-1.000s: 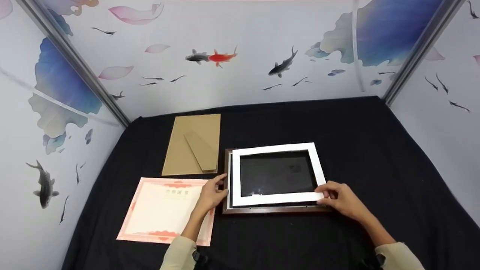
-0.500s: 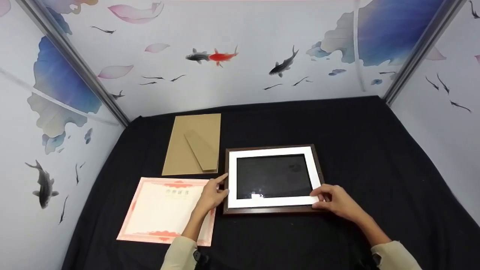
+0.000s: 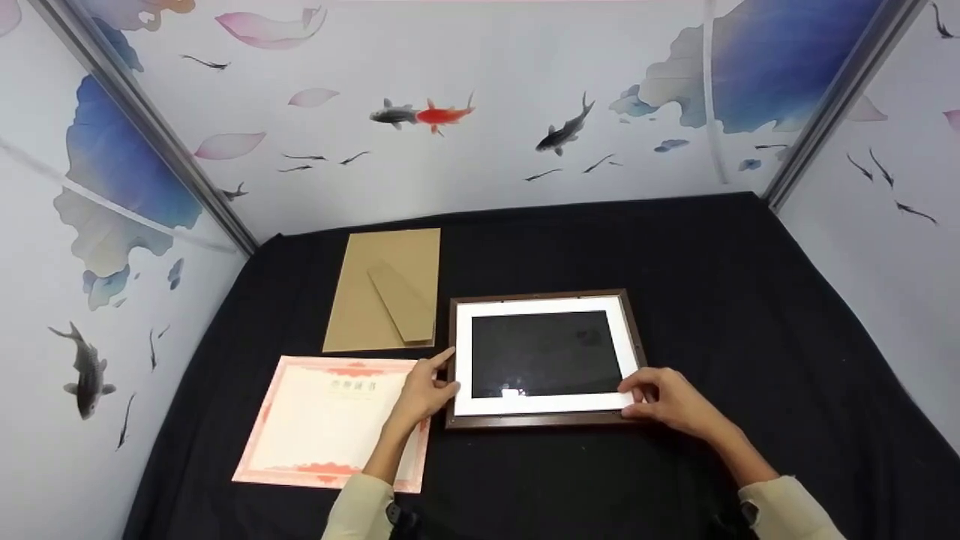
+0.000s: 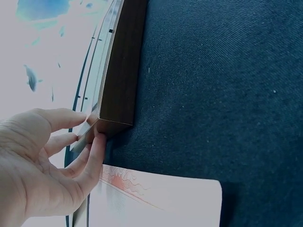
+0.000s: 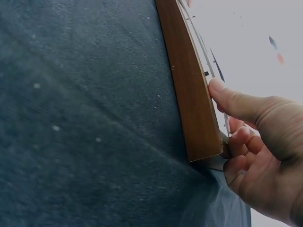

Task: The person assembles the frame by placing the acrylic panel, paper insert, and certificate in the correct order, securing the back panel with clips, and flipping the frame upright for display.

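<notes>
A brown picture frame (image 3: 540, 421) lies face down on the black cloth, its wooden side also large in the left wrist view (image 4: 120, 75) and right wrist view (image 5: 189, 94). Inside it sits a white mat (image 3: 540, 406) round a dark, shiny glass pane (image 3: 544, 352). My left hand (image 3: 422, 390) touches the frame's left edge near the front corner, index finger stretched along the cloth side. At the front right corner, my right hand (image 3: 667, 401) pinches the mat's corner between thumb and bent fingers, right at the rim.
A tan backing board (image 3: 356, 292) with a folded stand leg (image 3: 405, 307) lies behind to the left. Under my left forearm is a pink-bordered certificate (image 3: 315, 420). Printed walls (image 3: 480, 172) enclose the table's back and sides.
The white mat was raised and askew over the frame; it has moved down and left into the recess. My right hand moved slightly left with it. The left hand stayed in place.
</notes>
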Demonstrator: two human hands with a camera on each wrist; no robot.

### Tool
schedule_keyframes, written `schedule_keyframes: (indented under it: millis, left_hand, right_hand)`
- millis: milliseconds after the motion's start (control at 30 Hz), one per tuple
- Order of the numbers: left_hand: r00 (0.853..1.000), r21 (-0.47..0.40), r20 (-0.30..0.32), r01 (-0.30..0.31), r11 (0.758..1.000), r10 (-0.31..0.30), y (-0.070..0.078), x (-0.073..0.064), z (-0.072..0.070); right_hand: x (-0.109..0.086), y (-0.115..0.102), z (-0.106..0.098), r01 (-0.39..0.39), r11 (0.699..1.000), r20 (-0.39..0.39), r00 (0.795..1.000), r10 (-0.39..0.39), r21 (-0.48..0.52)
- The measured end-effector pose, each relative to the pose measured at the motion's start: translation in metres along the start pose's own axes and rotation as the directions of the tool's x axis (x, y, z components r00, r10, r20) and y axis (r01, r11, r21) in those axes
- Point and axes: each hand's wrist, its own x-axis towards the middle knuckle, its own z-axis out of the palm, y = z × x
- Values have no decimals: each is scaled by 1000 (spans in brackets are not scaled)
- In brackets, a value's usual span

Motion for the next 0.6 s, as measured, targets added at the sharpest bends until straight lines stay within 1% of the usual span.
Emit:
schedule_keyframes:
  millis: [100, 200, 267, 400, 500, 600]
  left_hand:
    - [1000, 3, -4, -7, 1000, 7, -1, 0, 0]
    - [1000, 3, 3, 0, 1000, 0, -2, -1, 1]
    - [1000, 8, 7, 4, 1000, -4, -2, -2, 1]
    - [1000, 23, 15, 14, 1000, -14, -2, -2, 1]
    - [1000, 32, 19, 21, 999, -21, -2, -3, 0]
    - [1000, 37, 19, 14, 999, -15, -1, -3, -1]
  right_hand:
    - [3, 2, -3, -17, 1000, 35, 999, 16, 9]
    - [3, 8, -8, -15, 999, 51, 999, 13, 50]
    - [3, 14, -11, 7, 996, 25, 1000, -9, 92]
    - [3, 25, -15, 57, 986, -65, 997, -47, 160]
    - [2, 31, -15, 71, 981, -114, 992, -51, 180]
    - [1, 33, -15, 60, 981, -147, 989, -33, 183]
